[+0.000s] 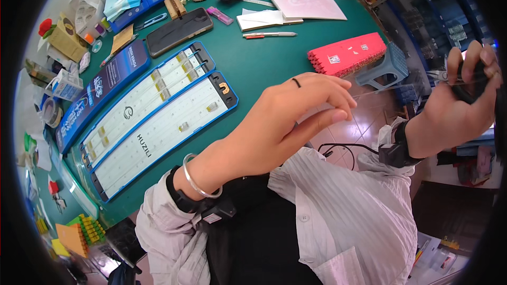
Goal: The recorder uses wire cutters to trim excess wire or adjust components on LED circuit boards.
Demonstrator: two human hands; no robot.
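My left hand (296,116) is raised over the table's front edge, its fingers bent and drawn together. A thin clear line (391,91) runs from its fingertips toward my right hand (457,87), at the far right. My right fingers curl around a black object (470,85), partly hidden by the fingers and too dark to name. On the table to the left lies an open, flat blue-framed case (158,150). Its two white panels carry small yellowish clear clips (160,85).
Beyond my left hand lie a red block-shaped pack (346,54) and a grey-blue plastic stool (388,68). A phone (179,31), a pen (270,35), a pink-covered notebook (303,0) and a blue tray (145,5) stand farther back. A blue printed box (103,92) adjoins the case.
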